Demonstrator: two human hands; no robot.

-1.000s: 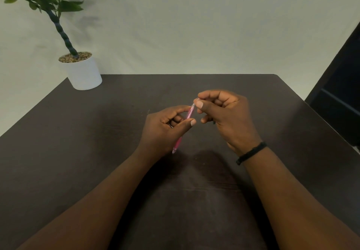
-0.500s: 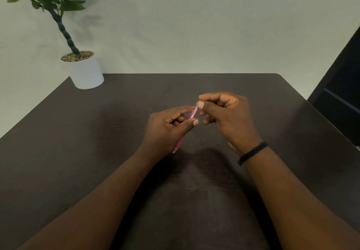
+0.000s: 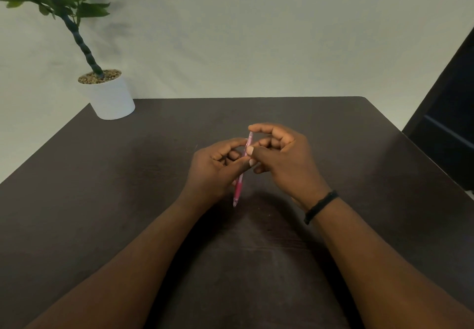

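Holding a pink pen [image 3: 238, 187] just above the dark desk [image 3: 102, 200]: left grip [image 3: 215, 175] curled round the barrel, tip slanting down toward the person; right grip [image 3: 284, 159] pinching the upper end between thumb and forefinger. White potted plant [image 3: 112, 98] stands at the far-left corner.

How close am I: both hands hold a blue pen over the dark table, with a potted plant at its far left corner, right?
Not quite. The pen is pink, not blue, as the head view shows. The rest holds: the left hand and the right hand both hold it over the dark table, and the potted plant stands at its far left corner.
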